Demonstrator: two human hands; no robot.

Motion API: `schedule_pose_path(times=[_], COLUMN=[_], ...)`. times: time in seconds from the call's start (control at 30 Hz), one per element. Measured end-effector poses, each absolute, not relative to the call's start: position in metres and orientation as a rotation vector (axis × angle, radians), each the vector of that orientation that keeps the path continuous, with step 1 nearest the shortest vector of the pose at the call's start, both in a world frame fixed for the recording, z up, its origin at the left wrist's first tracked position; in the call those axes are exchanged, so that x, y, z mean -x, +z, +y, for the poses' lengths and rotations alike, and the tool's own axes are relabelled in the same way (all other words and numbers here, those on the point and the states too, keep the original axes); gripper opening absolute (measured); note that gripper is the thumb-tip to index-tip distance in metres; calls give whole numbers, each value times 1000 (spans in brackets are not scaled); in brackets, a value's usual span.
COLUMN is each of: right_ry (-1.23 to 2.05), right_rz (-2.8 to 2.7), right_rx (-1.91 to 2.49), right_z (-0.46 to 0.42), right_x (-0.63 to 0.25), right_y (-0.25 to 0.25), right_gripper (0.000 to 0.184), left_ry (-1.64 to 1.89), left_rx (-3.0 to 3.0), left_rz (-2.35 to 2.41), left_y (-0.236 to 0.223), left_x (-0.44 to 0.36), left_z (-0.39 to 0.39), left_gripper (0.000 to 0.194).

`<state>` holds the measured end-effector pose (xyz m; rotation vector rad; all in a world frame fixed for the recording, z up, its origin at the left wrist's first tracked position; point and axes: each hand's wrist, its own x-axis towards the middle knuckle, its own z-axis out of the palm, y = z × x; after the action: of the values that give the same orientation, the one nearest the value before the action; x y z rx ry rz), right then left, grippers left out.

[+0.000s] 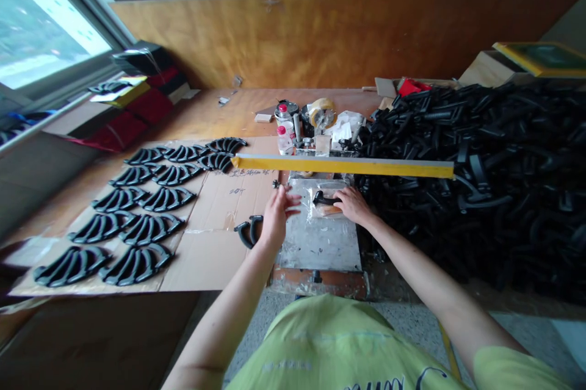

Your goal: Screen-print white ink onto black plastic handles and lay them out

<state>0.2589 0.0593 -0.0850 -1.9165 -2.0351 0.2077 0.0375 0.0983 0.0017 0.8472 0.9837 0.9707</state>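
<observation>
My right hand (353, 204) has its fingers closed on one end of a curved black plastic handle (324, 199). The handle lies at a small holder block (326, 211) wrapped in clear film, on a grey metal plate (315, 249). Over the plate's left edge is my left hand (280, 214), fingers apart and nothing in them. Close to its left, two more curved black handles (249, 231) rest side by side on flattened cardboard (215, 256). Above both hands a long yellow-edged bar (343, 166), apparently a screen frame seen edge-on, spans the plate.
A big heap of black handles (513, 195) covers the right side. Rows of fanned-out handles (151, 219) lie on the cardboard at left. Red-capped bottles (284, 127) and a tape roll (322, 113) stand behind the bar. Boxes (151, 97) line the window side.
</observation>
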Motion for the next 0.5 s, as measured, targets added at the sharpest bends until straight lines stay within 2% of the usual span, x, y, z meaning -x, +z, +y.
schedule_pose_path(times=[0.1,0.23,0.3,0.4,0.5], right_ry=[112,237,252,102,310], right_rz=[-2089,-2255,-2013,-1540,-1690], right_rx=[1751,1376,1588,2117,2227], right_z=[37,22,29,48,60], right_x=[-219,-211,-249,-333,-390], right_y=[-68,-64,-72,-89,-102], right_gripper=[12,17,25,43,68], left_ry=[571,649,728,619,380], left_rx=[-716,-585,-643,-736,-797], left_rz=[977,1094,1300,1745,1977], left_y=[-40,-81,-101,-132,-156], left_x=[-44,-13,29,104,152], left_z=[53,43,62,93,108], left_gripper=[53,42,40,45,50])
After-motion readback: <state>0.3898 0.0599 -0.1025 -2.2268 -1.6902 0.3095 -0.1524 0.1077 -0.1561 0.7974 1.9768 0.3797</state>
